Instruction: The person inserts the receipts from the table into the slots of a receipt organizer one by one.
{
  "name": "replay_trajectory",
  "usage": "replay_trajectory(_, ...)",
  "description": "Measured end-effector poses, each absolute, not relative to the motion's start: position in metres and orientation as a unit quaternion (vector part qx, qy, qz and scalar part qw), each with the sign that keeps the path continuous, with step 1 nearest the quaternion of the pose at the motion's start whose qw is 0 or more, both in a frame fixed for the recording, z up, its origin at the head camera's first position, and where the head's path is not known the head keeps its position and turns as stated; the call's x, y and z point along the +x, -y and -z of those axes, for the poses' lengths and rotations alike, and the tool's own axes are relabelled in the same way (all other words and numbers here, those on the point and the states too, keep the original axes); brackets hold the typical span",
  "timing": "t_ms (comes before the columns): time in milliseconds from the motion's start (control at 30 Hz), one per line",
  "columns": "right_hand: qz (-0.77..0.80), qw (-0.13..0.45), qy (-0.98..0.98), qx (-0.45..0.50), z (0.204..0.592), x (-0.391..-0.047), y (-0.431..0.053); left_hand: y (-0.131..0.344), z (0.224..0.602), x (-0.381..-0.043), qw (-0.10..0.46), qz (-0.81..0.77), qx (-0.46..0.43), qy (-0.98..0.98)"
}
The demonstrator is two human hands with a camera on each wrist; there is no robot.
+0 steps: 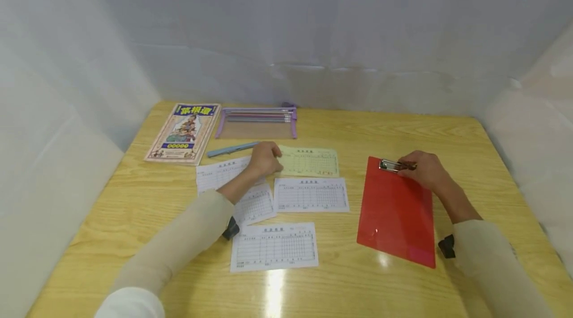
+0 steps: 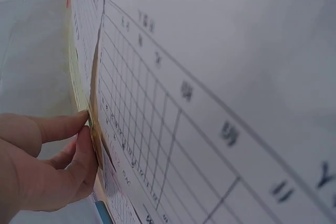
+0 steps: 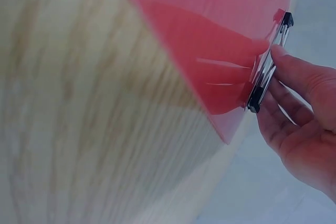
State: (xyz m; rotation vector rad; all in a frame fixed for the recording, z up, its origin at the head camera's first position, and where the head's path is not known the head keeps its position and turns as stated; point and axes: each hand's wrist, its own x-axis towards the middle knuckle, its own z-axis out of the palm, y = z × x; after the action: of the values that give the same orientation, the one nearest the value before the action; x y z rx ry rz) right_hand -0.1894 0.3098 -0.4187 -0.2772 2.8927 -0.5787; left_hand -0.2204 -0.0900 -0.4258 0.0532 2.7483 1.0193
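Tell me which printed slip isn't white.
The pale yellow slip, its left edge at the left hand, farthest back of the group; the other visible slips are white.

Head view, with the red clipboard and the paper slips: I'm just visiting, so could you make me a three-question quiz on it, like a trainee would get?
1. Multiple choice: which hand holds the metal clip of the red clipboard? A) left, B) right, C) both.
2. True or false: the white slip nearest the camera lies apart from the red clipboard.
3. Fill in the colour: the left hand pinches an edge of a ____ slip.

Key:
1. B, the right hand.
2. True.
3. Yellow.
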Motion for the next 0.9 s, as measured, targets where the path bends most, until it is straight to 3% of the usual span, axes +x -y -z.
replay_trajectory(900, 0.195, 0.071, -0.971, -0.121, 0.422, -0.187, -0.310, 0.101, 0.417, -0.221, 0.067, -0.434, 0.025, -0.898)
